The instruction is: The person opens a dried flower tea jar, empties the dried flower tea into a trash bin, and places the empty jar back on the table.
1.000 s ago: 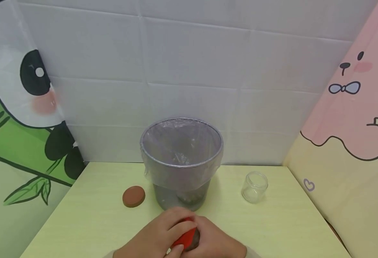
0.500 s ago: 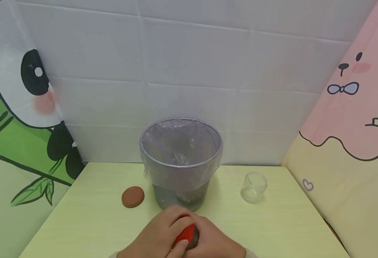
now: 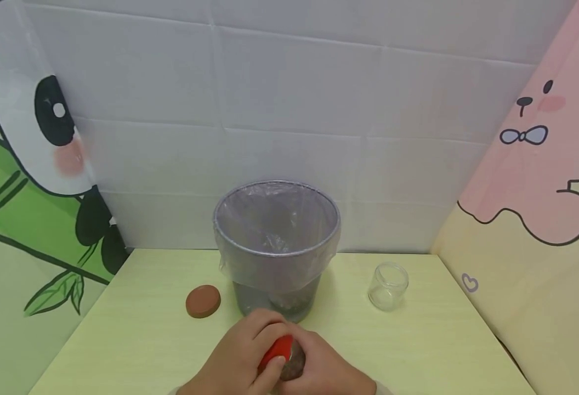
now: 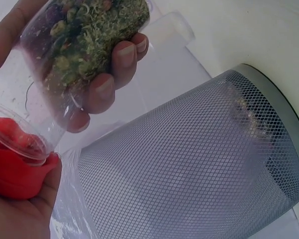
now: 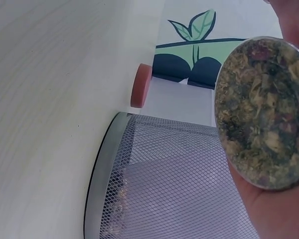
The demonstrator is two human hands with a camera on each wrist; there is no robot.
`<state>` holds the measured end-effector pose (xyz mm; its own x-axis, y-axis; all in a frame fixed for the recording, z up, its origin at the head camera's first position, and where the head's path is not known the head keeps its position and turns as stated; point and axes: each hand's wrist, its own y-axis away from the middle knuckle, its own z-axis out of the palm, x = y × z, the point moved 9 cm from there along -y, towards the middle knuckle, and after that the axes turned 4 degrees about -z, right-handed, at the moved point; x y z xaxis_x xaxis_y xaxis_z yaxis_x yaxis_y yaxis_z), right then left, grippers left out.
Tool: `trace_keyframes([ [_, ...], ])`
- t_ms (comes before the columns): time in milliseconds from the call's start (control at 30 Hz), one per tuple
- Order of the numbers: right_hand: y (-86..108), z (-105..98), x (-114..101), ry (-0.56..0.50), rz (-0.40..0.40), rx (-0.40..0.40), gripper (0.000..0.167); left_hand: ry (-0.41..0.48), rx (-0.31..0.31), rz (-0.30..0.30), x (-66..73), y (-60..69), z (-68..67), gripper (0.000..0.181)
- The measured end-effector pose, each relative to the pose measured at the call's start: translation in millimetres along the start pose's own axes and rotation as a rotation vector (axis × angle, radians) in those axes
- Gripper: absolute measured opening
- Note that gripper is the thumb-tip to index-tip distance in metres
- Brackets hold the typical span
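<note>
At the bottom of the head view, my left hand and right hand are together around a clear jar. Dried herbs and flower bits fill its base end, seen from below in the right wrist view. My right hand's curled fingers grip the jar's body in the left wrist view. The left hand holds a soft-looking red lid at the jar's mouth. That mouth end of the jar looks free of herbs, and the jar lies tilted. Part of the lid is hidden under the left fingers.
Just beyond my hands stands a mesh bin lined with a clear bag, with some bits visible low inside. A brown round lid lies to its left. An uncovered glass jar stands to its right on the pale table.
My left hand has shifted slightly up and left with the red lid. More of the herb-filled jar base now shows. The bin, brown lid and glass jar stay put.
</note>
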<state>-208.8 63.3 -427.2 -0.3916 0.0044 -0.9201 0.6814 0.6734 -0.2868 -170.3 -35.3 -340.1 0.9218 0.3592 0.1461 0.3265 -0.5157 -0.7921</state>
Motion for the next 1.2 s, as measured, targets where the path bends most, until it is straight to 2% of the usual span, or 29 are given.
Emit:
trace_keyframes([
  [133, 1.7, -4, 2, 0.015, 0.024, 0.027, 0.057, -0.004, 0.044, -0.009, -2.1, 0.4, -7.7, 0.032],
  [233, 3.7, -7, 4, 0.008, 0.036, 0.042, 0.058, -0.001, 0.060, -0.040, -5.7, 2.7, -10.9, 0.031],
  [367, 4.2, -9, 3, 0.038, 0.001, 0.068, 0.055, 0.018, 0.052, -0.088, -8.5, 8.2, -10.7, 0.029],
  [500, 4.2, -13, 4, 0.076, 0.025, 0.094, 0.053, 0.001, 0.005, -0.197, -15.1, 18.1, -10.8, 0.029],
  [600, 5.1, -16, 6, 0.095, 0.059, 0.107, 0.053, -0.033, 0.000, -0.237, -21.7, 26.3, -14.4, 0.029],
  [667, 5.6, -19, 7, 0.101, 0.070, 0.118, 0.053, -0.039, 0.013, -0.232, -26.0, 31.4, -17.1, 0.027],
  [733, 5.9, -21, 8, 0.088, 0.072, 0.132, 0.052, -0.040, 0.004, -0.254, -31.8, 36.9, -18.8, 0.027],
  [900, 6.3, -25, 7, 0.050, 0.040, 0.178, 0.050, -0.039, -0.072, -0.351, -48.2, 52.2, -20.4, 0.036],
  [1033, 7.5, -29, 5, 0.040, 0.025, 0.203, 0.052, -0.051, -0.082, -0.396, -61.4, 62.5, -26.0, 0.039],
  [1133, 8.6, -31, 5, 0.026, 0.029, 0.213, 0.053, -0.048, -0.090, -0.487, -76.6, 72.1, -32.2, 0.036],
  [1200, 9.3, -33, 6, 0.016, 0.039, 0.220, 0.053, -0.044, -0.102, -0.575, -89.3, 79.6, -36.3, 0.034],
])
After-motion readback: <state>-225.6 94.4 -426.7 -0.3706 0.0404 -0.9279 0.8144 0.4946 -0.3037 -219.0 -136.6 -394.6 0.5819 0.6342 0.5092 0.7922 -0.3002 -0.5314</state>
